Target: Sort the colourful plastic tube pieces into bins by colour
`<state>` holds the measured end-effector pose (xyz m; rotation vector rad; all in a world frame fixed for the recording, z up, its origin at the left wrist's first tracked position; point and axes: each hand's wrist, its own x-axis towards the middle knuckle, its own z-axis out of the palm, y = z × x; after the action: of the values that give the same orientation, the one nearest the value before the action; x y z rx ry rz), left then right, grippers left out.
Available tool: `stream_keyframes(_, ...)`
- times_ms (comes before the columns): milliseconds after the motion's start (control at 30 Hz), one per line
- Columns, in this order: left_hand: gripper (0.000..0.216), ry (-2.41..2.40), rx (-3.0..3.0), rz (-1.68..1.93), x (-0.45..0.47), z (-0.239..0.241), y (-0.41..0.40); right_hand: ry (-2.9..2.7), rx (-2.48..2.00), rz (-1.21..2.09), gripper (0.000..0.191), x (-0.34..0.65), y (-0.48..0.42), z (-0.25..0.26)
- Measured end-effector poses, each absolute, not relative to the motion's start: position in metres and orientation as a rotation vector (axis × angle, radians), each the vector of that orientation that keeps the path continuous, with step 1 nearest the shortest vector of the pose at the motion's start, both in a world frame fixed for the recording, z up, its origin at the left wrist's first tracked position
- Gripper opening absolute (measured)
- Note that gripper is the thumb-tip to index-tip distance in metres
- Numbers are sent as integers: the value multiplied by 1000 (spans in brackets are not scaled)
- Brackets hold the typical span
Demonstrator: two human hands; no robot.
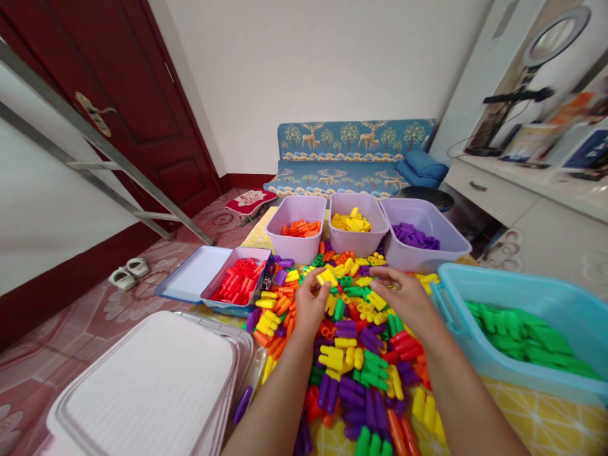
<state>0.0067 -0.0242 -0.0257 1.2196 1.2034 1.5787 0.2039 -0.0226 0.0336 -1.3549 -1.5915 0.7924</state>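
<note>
My left hand (311,303) pinches a yellow tube-shaped plastic piece (327,277) between thumb and fingertips, just above the pile. To its right, my right hand (403,296) is open, thumb and fingers apart and pointing left, close to some yellow pieces (377,300). Under and around both hands spreads a mixed heap of rounded plastic tube pieces, many joined side by side. In it are purple pieces (352,391), green pieces (374,369), red pieces (407,346) and orange pieces (403,432). My forearms cover part of the heap.
Behind the heap stand lilac bins with orange (272,235), yellow (354,244) and purple (427,255) pieces. A box of red pieces (205,293) lies left; a turquoise bin (513,354) of green pieces stands right. Stacked lids (147,386) lie front left. A patterned sofa (342,177) is beyond.
</note>
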Motion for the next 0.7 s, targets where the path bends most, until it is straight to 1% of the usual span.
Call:
stream_keyframes(67,33,1213,1216,1577,7,-25,-24,-1797,-1343,864,34,207,-42,36)
stream_keyframes(133,33,1222,1215,1579,8,-24,-24,-2045,-1318,861,36,203,-67,44)
stream_keyframes(233,33,1224,1216,1585,8,-24,-24,-2350,-1121,862,36,187,-108,54)
stream_keyframes(367,35,1190,1204,1591,6,-27,-23,-2624,-1039,717,38,165,-138,45)
stream_keyframes(467,35,1181,1194,1604,5,-31,-22,-2609,-1137,520,36,165,-125,27)
stream_keyframes(533,36,1177,1186,1609,5,-34,-21,-2529,-1231,359,21,173,-103,14)
stream_keyframes(567,36,1176,1185,1606,5,-35,-20,-2475,-1281,263,17,178,-91,8)
stream_keyframes(700,37,1164,1180,1580,5,-35,-20,-2236,-1480,-4,27,200,-57,-5)
